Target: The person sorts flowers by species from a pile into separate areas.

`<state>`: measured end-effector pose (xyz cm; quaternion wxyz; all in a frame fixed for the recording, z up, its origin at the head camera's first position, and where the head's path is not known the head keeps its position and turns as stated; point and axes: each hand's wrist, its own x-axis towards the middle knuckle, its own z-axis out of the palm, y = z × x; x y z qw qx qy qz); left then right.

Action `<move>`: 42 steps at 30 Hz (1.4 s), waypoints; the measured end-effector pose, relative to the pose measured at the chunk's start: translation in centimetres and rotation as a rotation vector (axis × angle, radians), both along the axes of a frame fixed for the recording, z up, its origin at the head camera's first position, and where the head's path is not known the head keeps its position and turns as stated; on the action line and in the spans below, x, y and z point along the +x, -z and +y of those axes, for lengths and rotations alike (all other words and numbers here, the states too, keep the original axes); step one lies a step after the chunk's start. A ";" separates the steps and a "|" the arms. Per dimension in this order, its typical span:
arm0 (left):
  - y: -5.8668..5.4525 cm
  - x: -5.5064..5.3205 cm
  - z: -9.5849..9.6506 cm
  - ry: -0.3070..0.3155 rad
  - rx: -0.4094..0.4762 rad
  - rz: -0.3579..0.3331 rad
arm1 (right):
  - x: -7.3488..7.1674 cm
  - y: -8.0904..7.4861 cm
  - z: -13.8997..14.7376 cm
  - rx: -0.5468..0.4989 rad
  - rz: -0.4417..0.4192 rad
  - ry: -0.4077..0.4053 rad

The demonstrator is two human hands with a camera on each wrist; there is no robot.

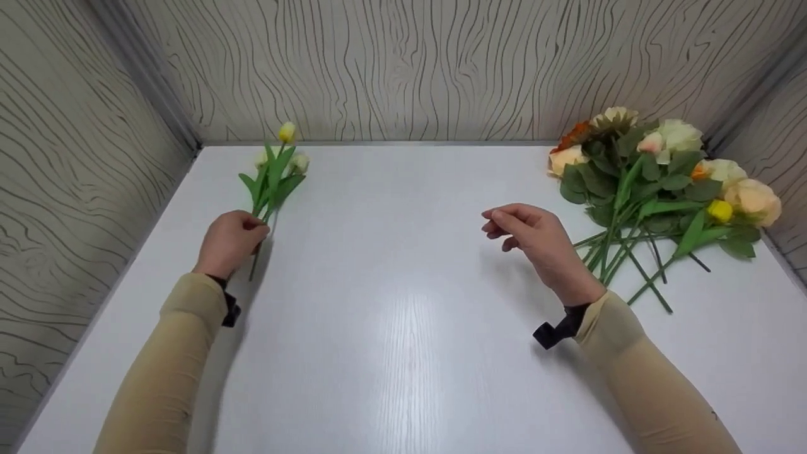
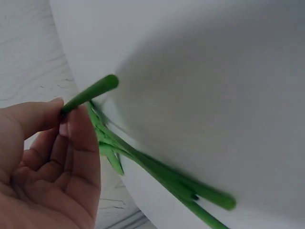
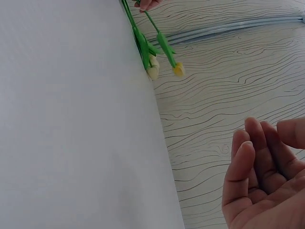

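My left hand (image 1: pixel 230 243) pinches the stem of a yellow tulip (image 1: pixel 287 132) between thumb and forefinger at the table's left side. In the left wrist view, the cut end of that stem (image 2: pixel 100 88) pokes out past the fingertips, raised above the table. Beneath it lie white tulips (image 1: pixel 300 164) with long green leaves; their stems (image 2: pixel 167 179) run along the tabletop. My right hand (image 1: pixel 529 236) hovers over the right part of the table, fingers loosely bent and nothing in them. The right wrist view shows the yellow tulip held apart from the white ones.
A large pile of artificial flowers (image 1: pixel 668 183), with cream, peach, orange and yellow blooms, lies at the back right, stems crossing toward the front. The white table (image 1: pixel 391 284) is bordered by wood-grain panels (image 1: pixel 403 69) at the back and both sides.
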<state>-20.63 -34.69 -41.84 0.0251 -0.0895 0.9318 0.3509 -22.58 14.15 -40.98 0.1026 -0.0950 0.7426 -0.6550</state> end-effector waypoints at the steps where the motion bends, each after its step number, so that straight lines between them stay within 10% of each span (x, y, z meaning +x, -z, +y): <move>1: 0.1 0.0 -0.3 0.002 -0.004 -0.009 | 0.1 0.0 0.1 0.003 -0.003 0.004; 21: 0.2 0.0 2.3 0.028 -0.106 0.063 | -0.6 0.3 0.9 0.068 -0.007 0.022; 42: 0.5 3.4 27.2 0.802 -0.292 0.533 | -3.3 -0.7 17.5 0.821 -0.015 0.235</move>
